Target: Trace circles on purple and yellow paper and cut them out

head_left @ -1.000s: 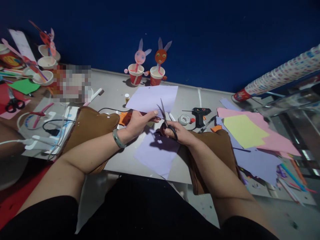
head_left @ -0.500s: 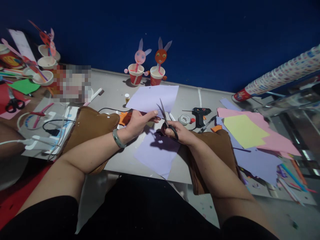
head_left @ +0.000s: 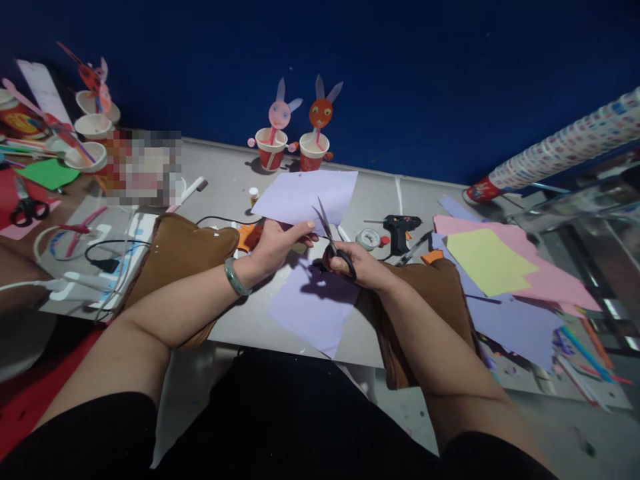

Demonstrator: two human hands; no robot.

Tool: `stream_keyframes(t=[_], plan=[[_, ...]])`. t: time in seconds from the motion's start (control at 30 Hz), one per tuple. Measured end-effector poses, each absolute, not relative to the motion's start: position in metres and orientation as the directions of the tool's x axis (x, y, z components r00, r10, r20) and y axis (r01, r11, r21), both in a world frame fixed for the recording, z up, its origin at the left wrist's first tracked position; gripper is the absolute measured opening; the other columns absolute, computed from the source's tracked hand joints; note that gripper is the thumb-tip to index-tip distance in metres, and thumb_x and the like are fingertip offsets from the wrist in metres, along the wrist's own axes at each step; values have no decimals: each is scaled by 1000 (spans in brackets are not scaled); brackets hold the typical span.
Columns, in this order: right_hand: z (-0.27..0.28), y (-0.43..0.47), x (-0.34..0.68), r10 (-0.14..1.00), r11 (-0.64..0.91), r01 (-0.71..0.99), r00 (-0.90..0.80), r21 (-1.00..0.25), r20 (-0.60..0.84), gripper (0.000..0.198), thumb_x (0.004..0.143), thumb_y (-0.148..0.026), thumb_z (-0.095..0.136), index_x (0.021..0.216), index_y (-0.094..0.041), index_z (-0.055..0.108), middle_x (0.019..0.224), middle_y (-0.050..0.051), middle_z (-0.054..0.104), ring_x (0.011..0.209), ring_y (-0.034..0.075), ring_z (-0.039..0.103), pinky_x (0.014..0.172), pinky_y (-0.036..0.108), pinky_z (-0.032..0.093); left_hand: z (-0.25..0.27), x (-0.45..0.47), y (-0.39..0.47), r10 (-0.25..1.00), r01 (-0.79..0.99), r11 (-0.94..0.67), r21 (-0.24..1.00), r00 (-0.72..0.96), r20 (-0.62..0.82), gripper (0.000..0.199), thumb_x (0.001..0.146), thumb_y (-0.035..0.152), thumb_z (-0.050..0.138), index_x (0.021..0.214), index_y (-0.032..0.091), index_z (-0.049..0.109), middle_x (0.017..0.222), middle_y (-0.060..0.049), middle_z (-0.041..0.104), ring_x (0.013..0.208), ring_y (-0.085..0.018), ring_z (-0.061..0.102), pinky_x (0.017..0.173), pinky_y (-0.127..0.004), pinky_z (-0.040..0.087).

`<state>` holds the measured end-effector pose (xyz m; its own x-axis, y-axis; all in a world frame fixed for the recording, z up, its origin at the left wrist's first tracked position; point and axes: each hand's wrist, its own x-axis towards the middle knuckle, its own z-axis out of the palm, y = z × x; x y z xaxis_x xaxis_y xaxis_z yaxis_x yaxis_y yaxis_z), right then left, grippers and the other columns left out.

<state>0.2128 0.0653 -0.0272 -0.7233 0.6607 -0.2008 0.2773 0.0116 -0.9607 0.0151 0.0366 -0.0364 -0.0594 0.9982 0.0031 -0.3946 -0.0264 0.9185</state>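
One lilac sheet point(head_left: 305, 193) beyond left fingers point(head_left: 300, 231) pinching it; right fingers point(head_left: 340, 265) grip scissors point(head_left: 330, 235).

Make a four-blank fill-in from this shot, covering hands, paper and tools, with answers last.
1. The right hand holds a pair of black-handled ____.
2. The left hand holds a paper sheet coloured ____.
3. The glue gun lying just right of the tape roll is mainly ____.
4. The sheet overlapping the pink paper from above is ____.

Missing words: scissors; purple; black; yellow.
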Motion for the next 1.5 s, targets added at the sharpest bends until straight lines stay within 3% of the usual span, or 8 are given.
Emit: stream_keyframes(t=[0.23, 0.73, 1.03, 1.5], plan=[[-27, 66, 213, 660, 31, 270, -728, -962, -183, 71, 70, -87, 68, 70, -21, 45, 61, -6, 44, 57, 8, 37, 55, 26, 29, -34, 14, 35, 999, -312, -11, 950, 33, 22, 33, 71, 47, 89, 72, 19, 70, 67, -3, 69, 59, -14, 63, 58, -31, 52], [-25, 66, 212, 657, 40, 278, -731, -960, -184, 72, 67, -89, 68, 70, -20, 47, 61, -5, 45, 58, 9, 37, 56, 26, 30, -36, 12, 36, 997, -285, -76, 955, 8, 82, 33, 77, 47, 84, 68, 19, 69, 62, -1, 67, 55, -10, 59, 55, -25, 50], [-28, 67, 213, 657, 42, 260, -734, -965, -169, 72, 67, -89, 68, 70, -21, 46, 62, -5, 44, 58, 9, 38, 56, 26, 29, -36, 13, 36, 997, -267, -71, 961, 2, 74, 37, 76, 52, 84, 66, 19, 70, 63, -3, 69, 56, -12, 61, 55, -26, 51], [-26, 67, 214, 650, 23, 272, -735, -962, -193, 72, 66, -88, 70, 71, -20, 49, 61, -5, 44, 58, 9, 36, 56, 26, 29, -34, 12, 36, 995, -307, -93, 947, -9, 95, 32, 75, 46, 85, 69, 18, 70, 62, -1, 68, 54, -11, 59, 54, -26, 50]])
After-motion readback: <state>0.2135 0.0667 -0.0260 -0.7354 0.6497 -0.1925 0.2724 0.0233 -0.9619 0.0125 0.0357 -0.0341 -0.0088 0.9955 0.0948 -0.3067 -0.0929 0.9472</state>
